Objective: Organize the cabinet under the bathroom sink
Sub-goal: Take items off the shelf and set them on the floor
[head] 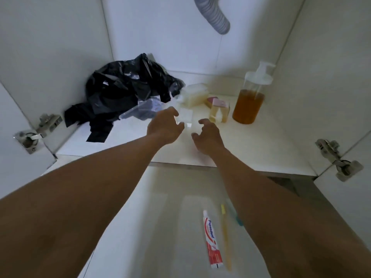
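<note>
Both my hands reach into the white cabinet (pixel 261 149). Between them stands a small clear pump bottle (pixel 185 117), blurred. My left hand (pixel 165 127) is at the bottle's left side with curved fingers, at or almost at its surface. My right hand (pixel 208 137) hovers just right of it, fingers loosely curled and a little apart from it. Neither hand plainly grips anything.
Crumpled black plastic bags (pixel 128 91) and a clear zip bag (pixel 144 111) fill the back left. A white container (pixel 195 94), a small pink-lidded box (pixel 218 109) and an amber pump bottle (pixel 249 105) stand back right. A grey drain hose (pixel 212 15) hangs above. Toothpaste (pixel 212 239) and toothbrushes (pixel 225 237) lie below, in front of the cabinet.
</note>
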